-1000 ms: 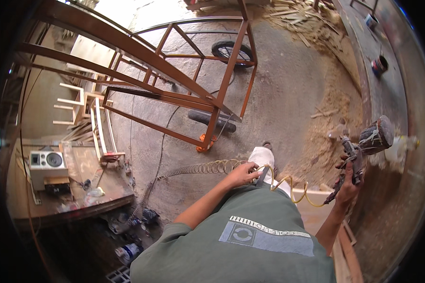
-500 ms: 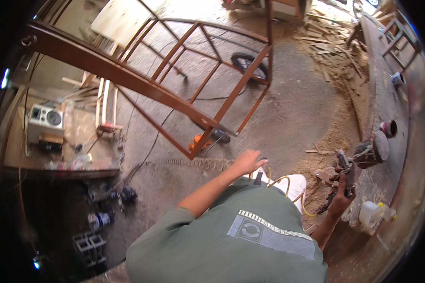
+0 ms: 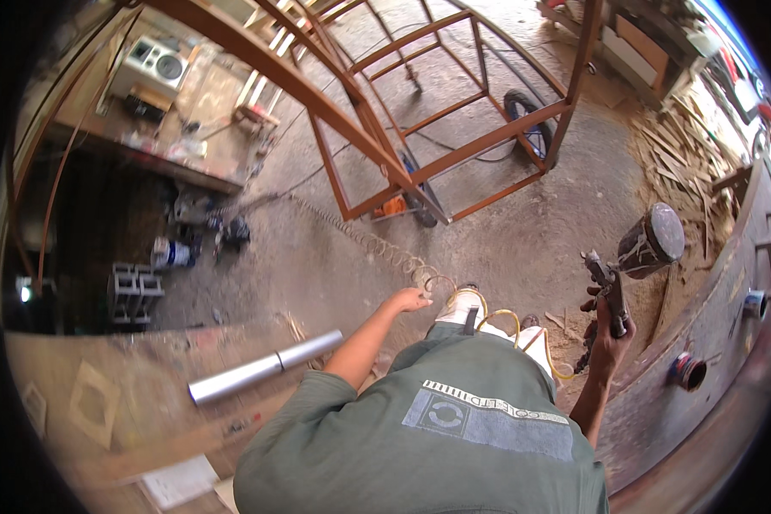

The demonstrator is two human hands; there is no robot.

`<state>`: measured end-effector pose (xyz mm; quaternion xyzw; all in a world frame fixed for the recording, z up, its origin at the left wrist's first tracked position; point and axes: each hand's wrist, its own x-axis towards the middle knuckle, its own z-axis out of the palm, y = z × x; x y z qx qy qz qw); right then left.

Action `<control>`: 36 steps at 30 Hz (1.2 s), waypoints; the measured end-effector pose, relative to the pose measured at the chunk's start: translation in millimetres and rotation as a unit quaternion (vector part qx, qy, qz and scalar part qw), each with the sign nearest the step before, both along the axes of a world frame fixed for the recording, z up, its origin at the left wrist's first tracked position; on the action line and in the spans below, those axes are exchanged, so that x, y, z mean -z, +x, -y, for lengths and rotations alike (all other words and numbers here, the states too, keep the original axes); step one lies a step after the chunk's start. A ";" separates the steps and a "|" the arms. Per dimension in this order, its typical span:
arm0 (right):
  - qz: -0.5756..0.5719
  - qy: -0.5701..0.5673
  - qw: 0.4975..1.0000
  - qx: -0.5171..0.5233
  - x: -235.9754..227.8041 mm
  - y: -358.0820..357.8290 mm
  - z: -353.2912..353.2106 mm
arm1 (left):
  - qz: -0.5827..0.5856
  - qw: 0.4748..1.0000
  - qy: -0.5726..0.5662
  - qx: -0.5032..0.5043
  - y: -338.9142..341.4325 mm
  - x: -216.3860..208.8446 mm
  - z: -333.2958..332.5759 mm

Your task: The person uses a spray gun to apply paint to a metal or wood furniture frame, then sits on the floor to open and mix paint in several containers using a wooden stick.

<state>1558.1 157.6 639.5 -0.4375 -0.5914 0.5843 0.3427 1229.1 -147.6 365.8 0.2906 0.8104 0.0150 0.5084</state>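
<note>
My right hand is wrapped round the handle of a spray gun. The gun's round, paint-streaked cup sticks out to the right, above the sawdust. A yellow air hose loops from below the gun across my white trousers, then runs as a coil over the floor to the far left. My left hand hangs out in front of me beside the coil, fingers loosely extended. I see nothing held in it.
Ahead stands a brown metal frame with a wheel. On the right is a workbench with open cans. To the left, a bench bears a silver tube; a speaker box sits farther off. Wood scraps lie far right.
My view has turned and moved, bringing the left bench and silver tube into sight. The spray gun is raised farther from the right bench. My left hand has moved leftward, away from my body.
</note>
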 end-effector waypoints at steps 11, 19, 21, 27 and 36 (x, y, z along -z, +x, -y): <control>0.046 -0.038 0.990 -0.131 37.2 94.8 -62.6 | 0.080 0.891 0.236 -0.380 174.2 -0.4 -26.0; 0.030 0.016 0.995 -0.097 12.3 131.1 -70.5 | 0.177 0.918 0.284 -0.214 216.6 44.8 -79.1; 0.036 0.028 0.994 -0.096 -3.0 138.7 -73.9 | 0.188 0.929 0.257 -0.190 220.3 60.1 -82.2; 0.091 -0.002 0.993 -0.078 -33.6 143.5 -78.8 | 0.297 0.927 0.175 -0.150 233.1 6.8 -136.6; 0.066 0.029 0.987 -0.145 -42.5 108.0 -82.9 | 0.320 0.932 0.150 0.076 294.3 67.3 -225.3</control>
